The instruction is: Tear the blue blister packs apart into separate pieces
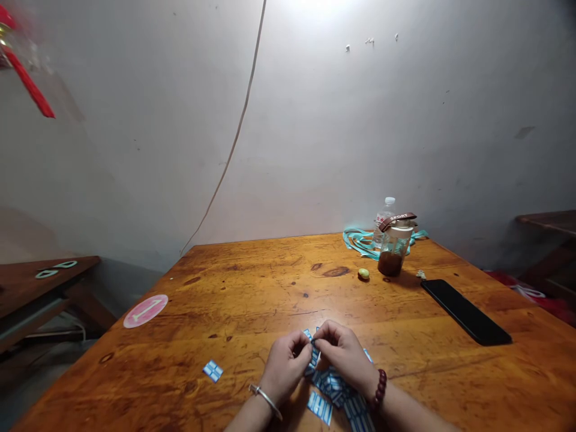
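My left hand [289, 363], with a silver bangle at the wrist, is closed in a pinch at the near middle of the table. Fingertip to fingertip with it, my right hand [345, 354] also pinches; a dark red bead bracelet circles that wrist. Between them is a blue-and-white printed label sheet [314, 355], partly covered by the fingers. Below the hands lies a heap of similar blue-and-white label sheets [333, 384]. One loose sheet [320, 408] rests at its near left side. Farther left, a small blue-and-white piece [213, 371] lies alone on the wood.
The wooden table [252, 288] meets a grey wall. At right are a black phone [465, 312], a tumbler of brown liquid [392, 252], a clear plastic bottle [384, 219], turquoise ribbon [360, 241] and a small yellowish object [363, 274]. A pink round sticker [146, 311] marks the left edge.
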`<state>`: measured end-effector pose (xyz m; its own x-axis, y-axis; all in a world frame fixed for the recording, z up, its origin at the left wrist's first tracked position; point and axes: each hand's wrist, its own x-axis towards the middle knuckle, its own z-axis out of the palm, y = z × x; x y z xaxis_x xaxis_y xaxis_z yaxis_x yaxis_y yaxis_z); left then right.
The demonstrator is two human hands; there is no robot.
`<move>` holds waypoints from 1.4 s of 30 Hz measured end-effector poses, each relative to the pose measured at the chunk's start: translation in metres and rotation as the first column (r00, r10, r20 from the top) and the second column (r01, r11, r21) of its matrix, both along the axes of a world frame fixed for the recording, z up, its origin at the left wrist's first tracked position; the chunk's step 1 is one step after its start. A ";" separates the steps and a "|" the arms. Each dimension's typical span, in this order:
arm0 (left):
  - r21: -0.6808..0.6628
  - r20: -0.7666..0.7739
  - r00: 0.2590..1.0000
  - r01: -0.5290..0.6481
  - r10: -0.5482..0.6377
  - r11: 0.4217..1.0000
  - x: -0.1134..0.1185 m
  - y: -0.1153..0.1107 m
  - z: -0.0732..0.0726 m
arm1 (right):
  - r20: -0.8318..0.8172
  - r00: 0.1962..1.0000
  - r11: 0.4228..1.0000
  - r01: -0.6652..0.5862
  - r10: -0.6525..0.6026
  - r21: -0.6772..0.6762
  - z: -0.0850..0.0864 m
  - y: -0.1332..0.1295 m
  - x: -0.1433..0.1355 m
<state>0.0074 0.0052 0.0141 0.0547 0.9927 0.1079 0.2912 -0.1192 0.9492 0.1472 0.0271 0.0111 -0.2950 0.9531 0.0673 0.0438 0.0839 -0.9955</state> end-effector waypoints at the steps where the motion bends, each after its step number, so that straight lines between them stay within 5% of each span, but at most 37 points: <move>1: -0.033 0.054 0.998 0.029 -0.027 0.999 0.001 0.000 0.001 | -0.062 0.998 0.995 0.005 -0.011 -0.099 0.000 0.002 0.000; 7: -0.206 0.389 0.898 0.300 -0.204 0.931 0.003 0.001 0.004 | -0.263 0.964 0.930 -0.054 -0.046 -0.363 -0.001 0.010 0.007; 17: -0.273 0.429 0.891 0.284 -0.147 0.919 0.001 0.004 0.000 | -0.275 0.961 0.943 -0.064 -0.031 -0.328 -0.005 0.011 0.007; 20: -0.293 0.461 0.888 0.159 -0.007 0.943 -0.007 0.010 0.000 | -0.256 0.965 0.967 -0.013 -0.054 -0.254 -0.004 0.017 0.014; 24: -0.205 0.500 0.826 -0.177 0.259 0.963 -0.039 0.026 -0.002 | -0.163 0.986 0.981 0.012 -0.044 -0.194 0.007 0.031 0.016; 28: -0.179 0.533 0.708 -0.441 0.463 0.880 -0.069 0.041 -0.009 | 0.221 0.965 0.986 -0.113 0.138 -0.123 0.014 0.046 -0.014; 34: -0.168 0.542 0.688 -0.474 0.482 0.865 -0.077 0.046 -0.017 | 0.561 0.810 0.985 -0.146 0.173 -0.094 -0.003 0.068 -0.064; 42: -0.166 0.534 0.726 -0.412 0.433 0.896 -0.074 0.049 -0.021 | 0.757 0.653 0.991 -0.097 -0.005 0.091 -0.019 0.066 -0.072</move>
<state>-0.0671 0.0546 -0.0071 -0.4288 0.9022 -0.0458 -0.2614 -0.0754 0.9623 0.0756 0.0932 -0.0077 -0.3358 0.9373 -0.0933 0.7679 0.2151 -0.6034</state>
